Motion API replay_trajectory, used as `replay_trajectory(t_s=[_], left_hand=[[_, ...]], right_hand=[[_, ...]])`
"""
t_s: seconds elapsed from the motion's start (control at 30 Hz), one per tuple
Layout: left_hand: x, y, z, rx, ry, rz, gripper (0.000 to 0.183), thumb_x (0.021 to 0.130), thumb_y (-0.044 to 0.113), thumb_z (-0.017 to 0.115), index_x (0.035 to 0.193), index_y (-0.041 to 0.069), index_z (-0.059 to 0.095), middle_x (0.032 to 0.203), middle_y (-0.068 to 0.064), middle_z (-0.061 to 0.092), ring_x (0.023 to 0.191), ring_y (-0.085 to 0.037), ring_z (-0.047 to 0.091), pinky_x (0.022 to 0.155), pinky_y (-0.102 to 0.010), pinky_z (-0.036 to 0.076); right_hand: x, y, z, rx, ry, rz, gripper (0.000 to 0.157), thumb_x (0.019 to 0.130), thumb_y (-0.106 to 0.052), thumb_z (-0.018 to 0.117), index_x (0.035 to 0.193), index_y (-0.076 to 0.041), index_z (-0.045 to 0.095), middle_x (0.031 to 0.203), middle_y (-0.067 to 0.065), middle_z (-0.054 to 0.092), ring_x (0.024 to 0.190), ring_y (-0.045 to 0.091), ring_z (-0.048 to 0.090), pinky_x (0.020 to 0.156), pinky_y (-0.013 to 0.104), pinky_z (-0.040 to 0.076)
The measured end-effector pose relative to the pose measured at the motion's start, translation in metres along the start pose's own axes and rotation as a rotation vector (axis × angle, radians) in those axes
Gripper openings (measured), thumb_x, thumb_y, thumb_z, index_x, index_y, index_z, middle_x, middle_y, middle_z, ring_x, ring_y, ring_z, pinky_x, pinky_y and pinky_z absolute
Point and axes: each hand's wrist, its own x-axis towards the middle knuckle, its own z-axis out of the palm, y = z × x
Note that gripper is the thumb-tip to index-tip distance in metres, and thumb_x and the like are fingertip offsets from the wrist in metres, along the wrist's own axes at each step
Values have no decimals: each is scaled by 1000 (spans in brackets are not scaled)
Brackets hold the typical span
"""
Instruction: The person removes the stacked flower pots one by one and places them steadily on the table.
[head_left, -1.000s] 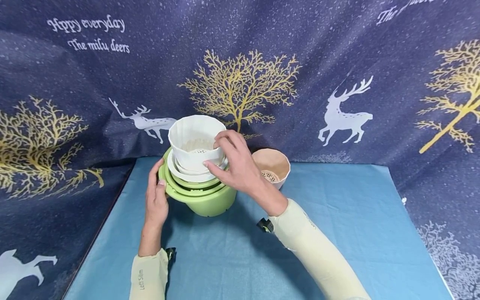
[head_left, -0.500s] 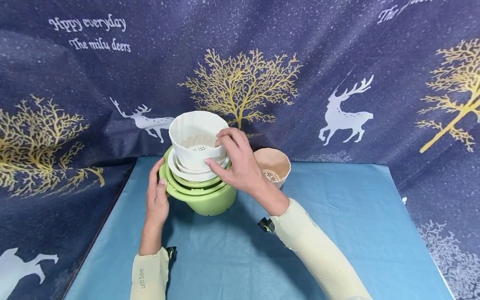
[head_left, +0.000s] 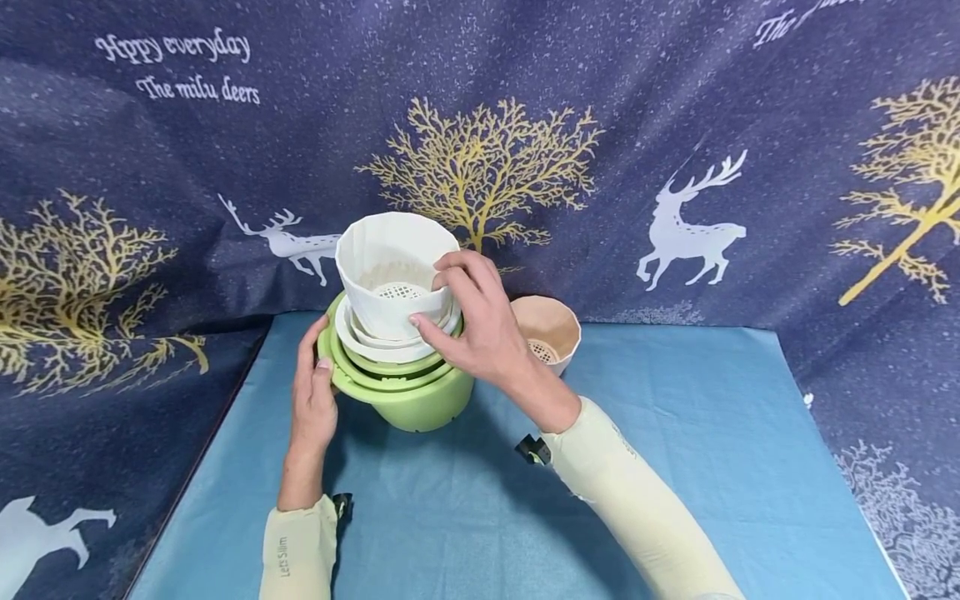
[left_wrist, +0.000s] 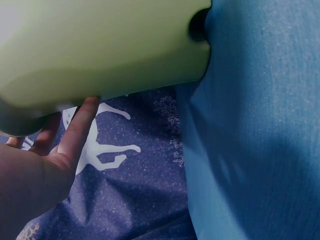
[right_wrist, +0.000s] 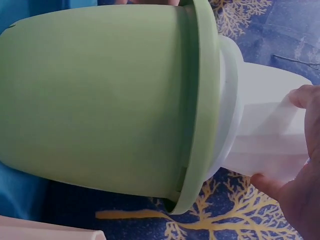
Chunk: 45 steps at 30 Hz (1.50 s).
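Note:
A white faceted flowerpot (head_left: 397, 317) with a perforated bottom stands partly up out of a nested stack in the head view. My right hand (head_left: 483, 325) pinches its near right wall, thumb outside and fingertips over the rim; the right wrist view shows the hand on the pot's wall (right_wrist: 265, 120). Below it, white rims (head_left: 356, 343) sit inside green ones, within a large green flowerpot (head_left: 423, 408). My left hand (head_left: 313, 400) holds that pot's left edge, thumb at the rim. In the left wrist view, its fingers (left_wrist: 80, 125) touch the green wall (left_wrist: 125, 50).
Right behind my right hand, a flowerpot with a peach inside and holes in its bottom (head_left: 551, 329) stands on the blue cloth (head_left: 637, 400). A dark curtain (head_left: 525, 167) printed with deer and trees hangs behind the table's back edge.
My right hand has raised the white flowerpot slightly, and its perforated bottom shows more clearly. The left hand and the green flowerpot have stayed nearly still.

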Motion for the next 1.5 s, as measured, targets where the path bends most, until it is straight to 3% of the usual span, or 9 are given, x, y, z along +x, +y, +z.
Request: replay_trajectory(t_s=[0.8, 1.07, 1.3, 1.5], left_hand=[[0, -2, 0, -7, 4, -21, 60, 108, 10, 32, 164, 26, 40, 165, 2, 41, 130, -13, 53, 87, -16, 51], [1, -2, 0, -12, 0, -2, 58, 108, 10, 32, 165, 22, 40, 166, -2, 41, 129, -12, 53, 88, -16, 51], [0, 1, 1, 12, 3, -1, 57, 109, 13, 33, 165, 21, 40, 165, -3, 42, 122, -11, 55, 79, -16, 52], [0, 0, 1, 10, 3, -10, 57, 109, 13, 32, 165, 24, 40, 165, -1, 41, 121, -11, 56, 79, -16, 52]], right_hand=[[6, -8, -13, 6, 45, -11, 34, 88, -26, 83, 103, -4, 62, 127, 18, 60, 120, 35, 54, 110, 47, 41], [5, -13, -19, 22, 67, 11, 32, 88, -25, 84, 101, -5, 62, 128, 17, 59, 124, 34, 53, 112, 47, 41], [3, -14, -27, 59, 97, 4, 33, 86, -20, 85, 102, -5, 60, 128, 19, 58, 125, 35, 53, 111, 48, 41], [3, -17, -34, 64, 119, -3, 32, 86, -19, 84, 102, -4, 60, 129, 20, 58, 127, 36, 52, 111, 48, 41]])
